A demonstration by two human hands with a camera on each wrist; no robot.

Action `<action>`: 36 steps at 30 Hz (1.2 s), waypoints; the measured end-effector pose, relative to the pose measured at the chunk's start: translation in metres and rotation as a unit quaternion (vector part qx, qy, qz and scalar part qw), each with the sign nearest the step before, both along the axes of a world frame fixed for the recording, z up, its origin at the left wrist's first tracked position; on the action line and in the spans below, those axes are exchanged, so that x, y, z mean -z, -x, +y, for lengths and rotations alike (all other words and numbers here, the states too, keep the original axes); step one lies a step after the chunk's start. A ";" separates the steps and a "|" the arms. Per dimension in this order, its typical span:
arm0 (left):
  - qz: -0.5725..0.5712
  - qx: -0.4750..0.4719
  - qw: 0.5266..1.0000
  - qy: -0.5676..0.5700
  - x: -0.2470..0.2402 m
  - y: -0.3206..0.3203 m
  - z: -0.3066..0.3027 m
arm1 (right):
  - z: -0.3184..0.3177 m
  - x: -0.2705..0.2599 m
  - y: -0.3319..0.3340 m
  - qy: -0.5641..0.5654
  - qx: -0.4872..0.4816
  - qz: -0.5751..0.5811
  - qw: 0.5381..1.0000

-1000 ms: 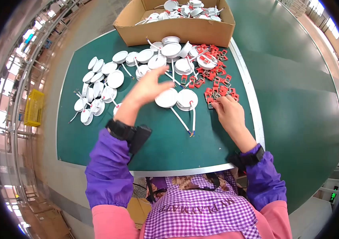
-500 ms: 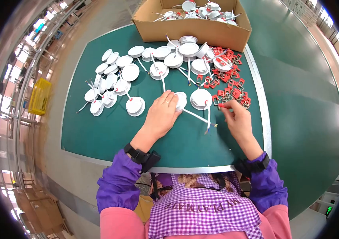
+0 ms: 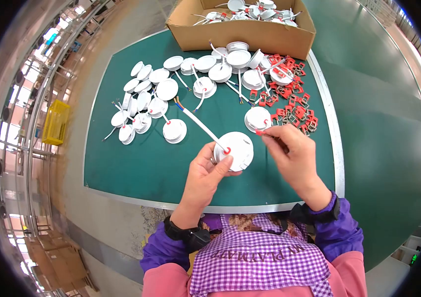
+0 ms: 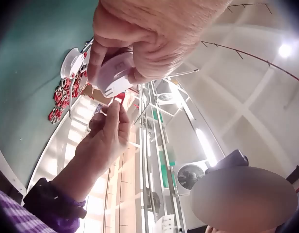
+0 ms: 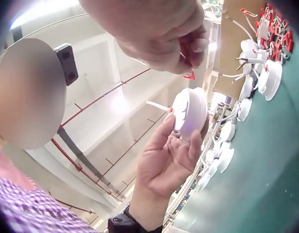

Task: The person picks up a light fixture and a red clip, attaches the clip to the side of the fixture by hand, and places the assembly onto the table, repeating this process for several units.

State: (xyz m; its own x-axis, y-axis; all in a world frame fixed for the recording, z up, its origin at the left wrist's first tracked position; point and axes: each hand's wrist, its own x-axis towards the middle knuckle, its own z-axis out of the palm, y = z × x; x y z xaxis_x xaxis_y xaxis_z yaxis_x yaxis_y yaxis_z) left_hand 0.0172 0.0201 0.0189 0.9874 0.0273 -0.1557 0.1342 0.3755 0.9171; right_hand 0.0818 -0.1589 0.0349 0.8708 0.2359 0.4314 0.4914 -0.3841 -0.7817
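**White disc in the left hand, red piece in the right**

The left hand (image 3: 203, 175) pinches a white disc (image 3: 237, 153) between thumb and fingers, holding it raised over the near part of the green table (image 3: 136, 168). The disc's white cable (image 3: 200, 124) points to the far left and ends in bared coloured wires. The right hand (image 3: 297, 158) pinches a small red piece (image 3: 259, 132) between thumb and forefinger, near the disc; the right wrist view shows the two apart.

Beyond the hands, a single disc (image 3: 257, 118) lies on the table. Red clips (image 3: 297, 116) with metal parts lie heaped to its right and farther away. Other white discs (image 3: 167, 89), many with cables, spread from the left to the far middle. At the far edge, a cardboard box (image 3: 242, 38) holds more discs. A yellow basket (image 3: 56, 123) is off the table's left side.
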 end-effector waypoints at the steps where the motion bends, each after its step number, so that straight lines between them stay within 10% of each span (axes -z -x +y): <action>1: -0.014 -0.001 1.000 -0.008 0.002 0.000 -0.003 | 0.002 -0.001 0.003 0.000 0.002 0.001 1.000; 26: -0.129 0.036 0.968 -0.212 0.007 0.006 -0.006 | -0.001 0.009 0.024 0.019 -0.032 -0.056 0.998; 31: -0.053 0.055 0.993 -0.086 0.009 0.023 -0.004 | -0.005 0.009 0.037 -0.121 -0.102 0.276 0.948; 36: -0.043 0.010 0.998 -0.050 0.010 0.031 -0.012 | -0.004 0.006 0.042 -0.092 -0.132 0.224 0.961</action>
